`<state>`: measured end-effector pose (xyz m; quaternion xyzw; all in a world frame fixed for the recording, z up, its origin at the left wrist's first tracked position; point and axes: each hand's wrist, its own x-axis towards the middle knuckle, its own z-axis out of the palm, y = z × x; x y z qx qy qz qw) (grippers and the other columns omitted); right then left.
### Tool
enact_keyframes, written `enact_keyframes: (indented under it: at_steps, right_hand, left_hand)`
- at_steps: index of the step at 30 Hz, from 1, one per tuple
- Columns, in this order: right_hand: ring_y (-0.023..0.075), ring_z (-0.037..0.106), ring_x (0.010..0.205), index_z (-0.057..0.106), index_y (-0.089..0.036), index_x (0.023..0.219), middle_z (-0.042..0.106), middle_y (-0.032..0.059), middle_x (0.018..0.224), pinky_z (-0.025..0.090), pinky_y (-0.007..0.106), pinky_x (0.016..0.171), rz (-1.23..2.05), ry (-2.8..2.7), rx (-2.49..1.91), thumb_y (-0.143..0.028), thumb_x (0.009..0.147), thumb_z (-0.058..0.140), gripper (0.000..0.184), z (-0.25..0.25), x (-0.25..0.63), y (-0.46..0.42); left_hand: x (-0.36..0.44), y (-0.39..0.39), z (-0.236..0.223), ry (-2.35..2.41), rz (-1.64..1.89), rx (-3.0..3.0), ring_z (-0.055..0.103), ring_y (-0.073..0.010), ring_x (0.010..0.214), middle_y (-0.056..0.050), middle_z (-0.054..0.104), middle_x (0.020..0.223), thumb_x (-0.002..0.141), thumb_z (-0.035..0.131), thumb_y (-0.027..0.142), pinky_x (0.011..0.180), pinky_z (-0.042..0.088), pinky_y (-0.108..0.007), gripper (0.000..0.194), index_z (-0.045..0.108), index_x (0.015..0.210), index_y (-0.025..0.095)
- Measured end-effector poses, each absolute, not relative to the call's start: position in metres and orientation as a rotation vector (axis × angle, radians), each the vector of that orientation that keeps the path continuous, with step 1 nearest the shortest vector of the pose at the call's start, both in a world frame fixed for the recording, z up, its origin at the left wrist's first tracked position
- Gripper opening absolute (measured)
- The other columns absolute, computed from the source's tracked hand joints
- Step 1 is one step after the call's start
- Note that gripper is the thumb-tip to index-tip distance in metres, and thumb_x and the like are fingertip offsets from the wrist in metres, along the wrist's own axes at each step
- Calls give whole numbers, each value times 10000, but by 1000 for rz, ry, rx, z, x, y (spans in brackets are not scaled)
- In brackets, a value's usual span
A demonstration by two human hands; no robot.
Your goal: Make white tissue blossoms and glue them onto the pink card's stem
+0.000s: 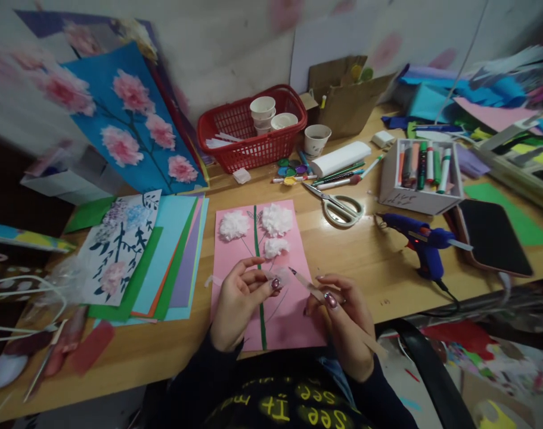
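Dark clothing with yellow lettering (284, 407) fills the near side of the pink sheet (291, 328); that sheet's long axis runs away from the wearer, as does its green stem (256, 238), with white flowers (276, 220) on its far half; over its right side slants a pencil-like tool (310, 288), tip pointing far and left; coloured papers (164, 214) lie left of the sheet, a red basket (239, 156) beyond it, scissors (341, 210) and a blue glue gun (421, 238) to its right; both hands hide part of its near half; the left hand (239, 298) pinches what looks like a thin pale scrap (280, 276), too blurred to be sure; the right hand (345, 319) curls closed round the tool.
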<state>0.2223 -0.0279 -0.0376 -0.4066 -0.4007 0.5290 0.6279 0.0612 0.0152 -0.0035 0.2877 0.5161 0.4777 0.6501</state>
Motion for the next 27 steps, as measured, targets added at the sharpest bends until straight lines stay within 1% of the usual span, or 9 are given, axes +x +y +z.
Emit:
enact_keyframes:
  at_steps: [6,10,13,17,19,23,27]
  right_hand:
    - [129,624,515,641,-240,1007,621,-28,642,471,245,516,1326,-799,-876,-354,894,644,160,-32,221,-29]
    - [150,632,546,630,-235,1003,631,-22,603,491,276,561,1347,-807,-927,-367,907,627,164,-33,218,-28]
    - [155,634,562,632,-242,1002,637,-18,647,500,294,575,1324,-811,-937,-361,913,616,149,-34,216,-28]
    - [112,616,521,650,-251,968,627,-22,745,484,254,525,1262,-756,-879,-334,883,660,120,-34,218,-27]
    - [100,605,500,649,-249,966,617,-29,730,473,236,506,1269,-745,-850,-326,875,670,120,-34,220,-26]
    - [108,592,476,639,-243,951,602,-34,667,444,225,468,1316,-757,-853,-331,886,653,111,-36,221,-26]
    - [126,593,480,622,-235,946,600,-34,624,459,253,497,1333,-776,-878,-337,899,637,113,-39,217,-28]
  left_hand:
    - [65,18,-6,1157,1057,659,675,-106,649,-1,724,711,619,851,170,654,565,-217,519,558,1045,127]
    - [67,17,-5,1150,1034,644,685,-111,672,-5,732,735,634,855,179,684,575,-232,528,551,1062,130]
    - [68,16,-4,1148,1009,618,702,-133,698,-18,738,760,649,860,224,695,581,-250,530,552,1070,133]
    - [67,16,-4,1174,1021,566,719,-157,735,-11,731,766,622,881,272,690,580,-250,550,570,1057,141]
    - [67,17,-4,1187,1030,553,719,-160,740,-10,727,772,609,886,277,680,579,-246,553,577,1048,143]
    - [67,18,-6,1167,1023,556,706,-144,714,-7,725,768,615,876,241,672,571,-238,538,577,1051,141]
    - [66,17,-9,1123,1017,588,682,-112,683,-15,734,766,635,852,184,670,556,-213,521,572,1071,130]
